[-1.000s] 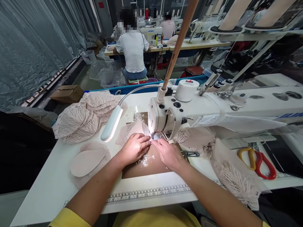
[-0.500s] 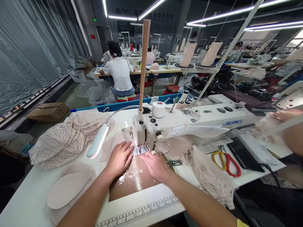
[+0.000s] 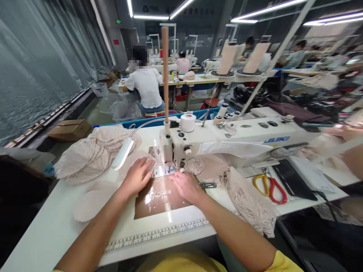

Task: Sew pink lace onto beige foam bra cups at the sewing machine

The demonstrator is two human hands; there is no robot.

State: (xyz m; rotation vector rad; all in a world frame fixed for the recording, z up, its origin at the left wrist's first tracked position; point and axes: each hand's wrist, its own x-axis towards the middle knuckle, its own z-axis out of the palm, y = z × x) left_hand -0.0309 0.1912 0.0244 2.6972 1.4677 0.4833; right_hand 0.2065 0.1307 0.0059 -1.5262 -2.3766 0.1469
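Observation:
My left hand (image 3: 137,176) lies open, fingers stretched out, on a thin beige fabric piece (image 3: 127,165) left of the sewing machine's needle area. The presser foot (image 3: 169,169) stands over the metal needle plate (image 3: 159,172). Just right of it, my right hand (image 3: 187,187) rests with fingers pointing left, a pale band on one finger. I see nothing held in it, though its underside is hidden. A shiny brown sheet (image 3: 161,196) covers the table between both hands. Behind my right hand, beige lace fabric (image 3: 212,166) lies bunched below the white sewing machine (image 3: 227,132).
Lace pieces (image 3: 90,151) are stacked at left, with a smooth oval piece (image 3: 92,206) nearer me. A lamp (image 3: 122,153) hangs over the table. Scissors (image 3: 269,188) and a dark flat device (image 3: 295,179) lie at right. A printed ruler (image 3: 159,234) runs along the front edge.
The camera view has shifted. My left hand has moved left, away from the needle and onto the beige piece. My right hand stays beside the needle area.

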